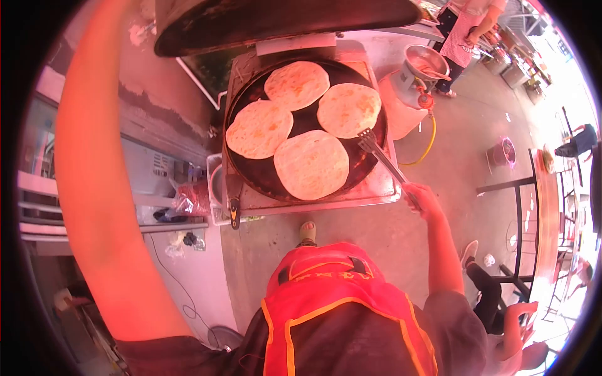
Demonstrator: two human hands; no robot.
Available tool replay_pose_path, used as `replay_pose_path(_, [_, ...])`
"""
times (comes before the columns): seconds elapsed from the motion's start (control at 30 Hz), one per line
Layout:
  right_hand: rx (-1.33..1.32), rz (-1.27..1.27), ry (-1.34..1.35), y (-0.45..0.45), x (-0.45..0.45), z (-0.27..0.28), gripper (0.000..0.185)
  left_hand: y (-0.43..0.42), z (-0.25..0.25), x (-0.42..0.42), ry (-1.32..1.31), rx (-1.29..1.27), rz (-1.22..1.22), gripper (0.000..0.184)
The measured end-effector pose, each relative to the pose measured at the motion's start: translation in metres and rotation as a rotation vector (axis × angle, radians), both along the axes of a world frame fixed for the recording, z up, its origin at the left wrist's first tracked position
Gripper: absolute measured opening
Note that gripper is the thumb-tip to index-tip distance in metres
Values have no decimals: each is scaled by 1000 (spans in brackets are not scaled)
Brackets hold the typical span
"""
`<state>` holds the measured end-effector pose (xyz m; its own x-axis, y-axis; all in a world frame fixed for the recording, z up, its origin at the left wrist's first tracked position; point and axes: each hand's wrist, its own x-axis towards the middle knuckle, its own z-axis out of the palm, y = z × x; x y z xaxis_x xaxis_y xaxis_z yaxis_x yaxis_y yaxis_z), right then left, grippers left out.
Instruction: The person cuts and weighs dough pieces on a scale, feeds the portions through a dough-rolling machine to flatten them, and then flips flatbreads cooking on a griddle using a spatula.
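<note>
My right hand (421, 199) is closed round the handle end of metal tongs (389, 164). The claw-like tips of the tongs lie at the lower edge of the right flatbread (349, 110); whether they grip it I cannot tell. Several round flatbreads lie on the dark round griddle (302, 123), among them a front one (311, 165), a left one (259, 129) and a back one (296, 85), with lightly browned spots. Above them stands the raised dark lid (282, 28). My left arm stretches up past the top edge, its hand out of view.
A scraper with a black-and-orange handle (234, 213) rests at the griddle's front left corner. Right of the stove, a metal bowl (426, 62) tops a gas cylinder (404, 93) with a yellow hose (431, 143). Other people, a wooden table (547, 213) and a bucket (501, 152) are farther right.
</note>
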<state>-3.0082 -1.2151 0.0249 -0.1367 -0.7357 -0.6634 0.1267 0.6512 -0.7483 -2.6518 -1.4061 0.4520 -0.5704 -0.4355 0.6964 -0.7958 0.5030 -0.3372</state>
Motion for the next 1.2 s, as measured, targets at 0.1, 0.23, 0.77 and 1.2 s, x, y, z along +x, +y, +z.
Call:
replay_pose_path(0.1, [-70, -54, -32, -8, 15, -28, 22, 0, 4, -3, 47, 77, 52, 18])
replay_pose_path(0.23, [-103, -67, -12, -11, 29, -36, 20, -1, 1, 2, 56, 176, 161, 20])
replay_pose_path(0.77, [-443, 136, 619, 72, 24, -36, 32, 97, -107, 19, 0, 337, 170, 23])
replay_pose_path(1.2, [23, -143, 882, 302, -74, -81, 44, 209, -449, 42, -299, 1111, 302, 34])
